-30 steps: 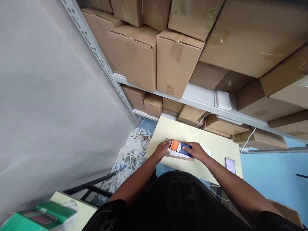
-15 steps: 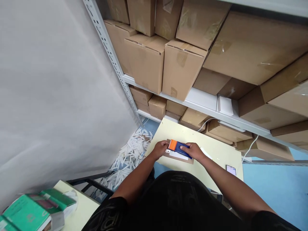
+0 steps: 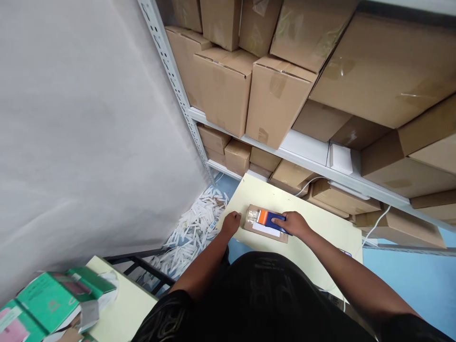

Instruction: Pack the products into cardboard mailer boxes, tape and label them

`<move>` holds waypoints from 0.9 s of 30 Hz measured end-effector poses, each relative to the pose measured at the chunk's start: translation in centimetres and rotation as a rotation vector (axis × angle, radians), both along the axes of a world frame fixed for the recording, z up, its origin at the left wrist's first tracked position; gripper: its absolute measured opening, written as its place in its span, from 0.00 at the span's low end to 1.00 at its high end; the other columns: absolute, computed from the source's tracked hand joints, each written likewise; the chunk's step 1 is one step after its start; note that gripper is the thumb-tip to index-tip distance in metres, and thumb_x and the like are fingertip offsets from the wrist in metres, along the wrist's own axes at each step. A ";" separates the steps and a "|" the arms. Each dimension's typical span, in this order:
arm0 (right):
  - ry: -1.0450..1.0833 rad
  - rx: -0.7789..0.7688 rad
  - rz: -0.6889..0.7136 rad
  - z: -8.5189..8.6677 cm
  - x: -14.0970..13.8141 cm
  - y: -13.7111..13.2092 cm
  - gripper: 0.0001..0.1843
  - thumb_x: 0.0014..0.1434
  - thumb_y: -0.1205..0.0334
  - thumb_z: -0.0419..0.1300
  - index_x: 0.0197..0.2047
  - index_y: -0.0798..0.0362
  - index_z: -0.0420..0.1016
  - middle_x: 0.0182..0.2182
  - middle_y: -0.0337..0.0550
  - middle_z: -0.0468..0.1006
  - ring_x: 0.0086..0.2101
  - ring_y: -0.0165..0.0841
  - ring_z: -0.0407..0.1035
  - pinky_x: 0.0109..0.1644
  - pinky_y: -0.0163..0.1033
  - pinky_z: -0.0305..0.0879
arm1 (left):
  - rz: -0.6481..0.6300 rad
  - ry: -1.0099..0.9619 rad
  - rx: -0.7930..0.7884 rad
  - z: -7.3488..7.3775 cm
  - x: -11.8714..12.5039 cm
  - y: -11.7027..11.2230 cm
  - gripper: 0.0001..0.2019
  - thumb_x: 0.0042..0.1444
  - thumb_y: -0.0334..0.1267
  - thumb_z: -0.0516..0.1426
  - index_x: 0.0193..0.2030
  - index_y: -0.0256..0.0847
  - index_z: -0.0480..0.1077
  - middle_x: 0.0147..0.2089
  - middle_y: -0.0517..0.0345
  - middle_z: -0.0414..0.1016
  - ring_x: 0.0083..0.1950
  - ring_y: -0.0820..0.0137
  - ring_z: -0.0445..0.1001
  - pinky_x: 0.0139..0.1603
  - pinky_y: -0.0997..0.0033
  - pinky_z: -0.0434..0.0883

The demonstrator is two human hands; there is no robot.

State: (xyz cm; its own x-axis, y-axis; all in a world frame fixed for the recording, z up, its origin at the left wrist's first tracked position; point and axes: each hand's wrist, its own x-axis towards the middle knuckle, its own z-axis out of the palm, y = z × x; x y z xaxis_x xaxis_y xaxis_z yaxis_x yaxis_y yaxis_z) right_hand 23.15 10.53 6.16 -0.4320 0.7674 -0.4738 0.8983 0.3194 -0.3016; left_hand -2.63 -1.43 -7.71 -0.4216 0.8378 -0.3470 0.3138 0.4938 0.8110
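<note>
My right hand grips the dark blue handle of a flat hand scraper with an orange head. The scraper lies over a small brown cardboard box, its head pointing left. Clear tape shows at the box's left end, and a white label is on its top, partly covered by the scraper. My left hand is closed, just left of the box and apart from it. Whatever its curled fingers may hold is hidden.
The box rests on a pale yellow table. A phone shows partly behind my right forearm. Beyond stand shelves with cardboard boxes. White paper strips litter the floor at left. Green packaging lies on another table.
My left hand has left the box's left end and moved slightly away, closed. The scraper has shifted a little right on the box, uncovering the taped end. The view has moved slightly.
</note>
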 end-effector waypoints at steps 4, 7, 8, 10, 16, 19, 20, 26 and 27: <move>-0.051 0.008 0.033 0.1 -0.4 0.1 0.32 0.62 0.29 0.56 0.37 0.49 0.84 0.33 0.47 0.84 0.37 0.40 0.77 0.35 0.37 0.58 | -0.082 0.074 -0.023 -1.1 1.5 1.0 0.13 0.67 0.40 0.52 0.30 0.41 0.69 0.39 0.49 0.74 0.49 0.61 0.76 0.59 0.58 0.68; -0.048 0.005 0.035 0.3 -0.6 0.1 0.32 0.62 0.29 0.55 0.41 0.48 0.85 0.36 0.47 0.85 0.39 0.41 0.77 0.36 0.37 0.60 | -0.130 0.115 -0.060 -1.2 1.0 1.1 0.11 0.67 0.41 0.53 0.36 0.39 0.71 0.41 0.47 0.76 0.51 0.58 0.76 0.57 0.56 0.70; -0.051 0.004 0.029 0.3 -0.6 0.0 0.32 0.62 0.28 0.55 0.42 0.48 0.85 0.36 0.47 0.85 0.40 0.41 0.77 0.37 0.37 0.60 | -0.142 0.132 -0.064 -1.0 0.6 0.9 0.11 0.66 0.41 0.53 0.40 0.38 0.72 0.44 0.45 0.76 0.52 0.57 0.76 0.57 0.54 0.71; -0.063 0.004 0.025 0.3 -0.7 0.0 0.34 0.61 0.27 0.54 0.41 0.47 0.85 0.36 0.47 0.85 0.40 0.41 0.77 0.37 0.37 0.60 | -0.162 0.163 -0.050 -0.2 -0.2 0.4 0.13 0.64 0.39 0.53 0.50 0.35 0.72 0.52 0.40 0.76 0.58 0.55 0.75 0.61 0.52 0.70; -0.057 0.005 0.035 0.4 -0.8 0.2 0.36 0.62 0.26 0.51 0.40 0.48 0.85 0.37 0.48 0.85 0.41 0.42 0.78 0.38 0.38 0.61 | -0.647 0.407 0.349 2.8 0.6 -0.1 0.44 0.57 0.48 0.60 0.77 0.37 0.50 0.79 0.41 0.48 0.79 0.51 0.48 0.76 0.48 0.54; -0.065 -0.017 0.028 0.5 -1.1 0.1 0.36 0.62 0.26 0.52 0.43 0.48 0.85 0.40 0.49 0.85 0.43 0.42 0.78 0.41 0.38 0.63 | -0.800 0.577 0.329 3.2 2.1 1.0 0.58 0.49 0.63 0.64 0.78 0.31 0.46 0.80 0.34 0.41 0.80 0.42 0.40 0.77 0.40 0.47; -0.072 -0.019 0.031 0.5 -1.2 0.1 0.36 0.62 0.26 0.52 0.44 0.48 0.85 0.41 0.49 0.85 0.44 0.43 0.77 0.41 0.38 0.63 | -0.812 0.621 0.310 3.2 2.4 1.5 0.59 0.50 0.66 0.63 0.78 0.31 0.46 0.80 0.33 0.41 0.80 0.41 0.39 0.77 0.38 0.45; -0.045 0.000 0.028 0.6 -1.1 -0.3 0.36 0.62 0.26 0.53 0.45 0.48 0.85 0.41 0.51 0.85 0.44 0.44 0.77 0.41 0.39 0.63 | -0.844 0.685 0.327 3.1 2.1 2.7 0.55 0.57 0.68 0.58 0.79 0.33 0.45 0.80 0.35 0.41 0.81 0.46 0.37 0.78 0.43 0.38; -0.033 -0.003 0.015 0.7 -0.8 -0.2 0.36 0.61 0.26 0.53 0.44 0.48 0.85 0.40 0.51 0.85 0.44 0.44 0.77 0.41 0.39 0.63 | -0.841 0.668 0.327 3.1 2.0 2.6 0.55 0.56 0.67 0.59 0.79 0.34 0.45 0.80 0.35 0.41 0.81 0.46 0.37 0.78 0.43 0.38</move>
State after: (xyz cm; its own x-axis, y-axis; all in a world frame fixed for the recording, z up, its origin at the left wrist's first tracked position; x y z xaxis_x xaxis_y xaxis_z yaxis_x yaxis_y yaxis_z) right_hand 22.38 10.31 6.90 -0.4275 0.7597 -0.4899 0.9029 0.3321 -0.2728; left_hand -0.67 1.21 -4.56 0.3015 0.9531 0.0257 0.8678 -0.2855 0.4068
